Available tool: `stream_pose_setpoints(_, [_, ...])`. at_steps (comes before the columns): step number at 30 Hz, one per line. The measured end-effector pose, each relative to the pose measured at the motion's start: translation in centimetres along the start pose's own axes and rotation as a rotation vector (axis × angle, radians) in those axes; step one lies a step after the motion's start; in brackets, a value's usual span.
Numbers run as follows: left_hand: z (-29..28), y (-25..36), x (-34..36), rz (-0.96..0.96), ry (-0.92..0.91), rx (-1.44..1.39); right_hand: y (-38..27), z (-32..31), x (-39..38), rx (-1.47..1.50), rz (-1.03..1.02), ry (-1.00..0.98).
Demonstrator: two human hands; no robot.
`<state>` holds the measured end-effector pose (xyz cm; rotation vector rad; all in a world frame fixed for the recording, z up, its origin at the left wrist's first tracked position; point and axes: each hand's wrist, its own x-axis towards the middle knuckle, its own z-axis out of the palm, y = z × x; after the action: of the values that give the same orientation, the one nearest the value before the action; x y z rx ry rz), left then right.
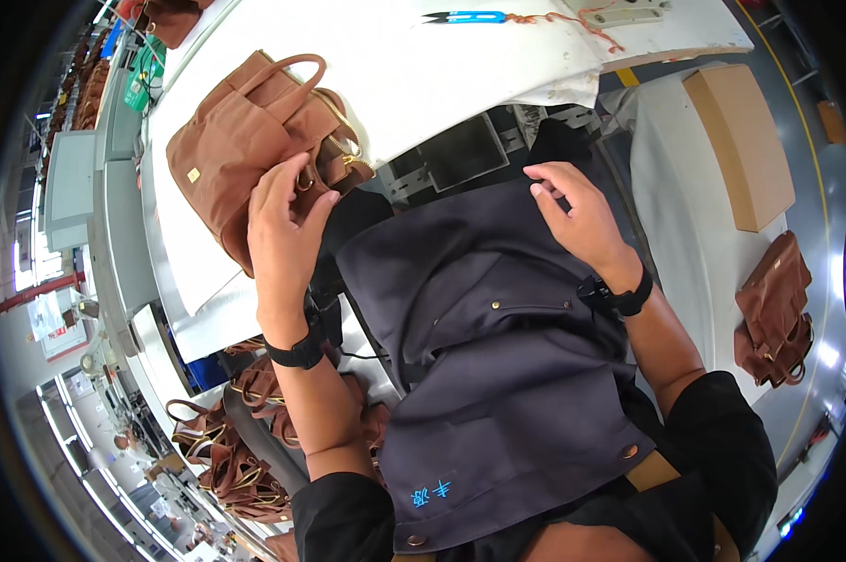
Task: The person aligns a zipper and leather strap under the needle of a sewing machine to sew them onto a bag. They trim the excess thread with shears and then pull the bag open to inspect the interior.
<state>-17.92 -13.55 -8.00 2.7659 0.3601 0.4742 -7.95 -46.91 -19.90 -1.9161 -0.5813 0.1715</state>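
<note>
A brown backpack (240, 136) with a top handle, a small gold plate and a gold zipper lies on the white table at the left. My left hand (284, 229) is over its near right edge, thumb and fingers apart. Nothing shows gripped in it, and whether the fingertips touch the fabric I cannot tell. My right hand (577, 214) hangs above my lap at the right, fingers loosely curled, thumb a little apart from them, holding nothing. Below both hands is my dark apron (498, 309).
Blue thread snips (465, 18) and tangled orange thread (573, 17) lie at the table's (413, 84) far side. More brown bags (240, 459) are piled at lower left. A cardboard box (741, 140) and another brown bag (774, 309) rest on a grey-covered surface at right.
</note>
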Motion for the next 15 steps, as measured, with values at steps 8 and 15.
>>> stream_pose_setpoints(8, [-0.3, -1.7, 0.6, -0.256, -0.201, -0.356, 0.9, 1.0, 0.8, 0.003, 0.003, -0.048])
stream_pose_setpoints(15, [-1.0, -1.5, 0.7, -0.215, -0.107, -0.295, 0.7, 1.2, 0.5, 0.004, 0.021, -0.064])
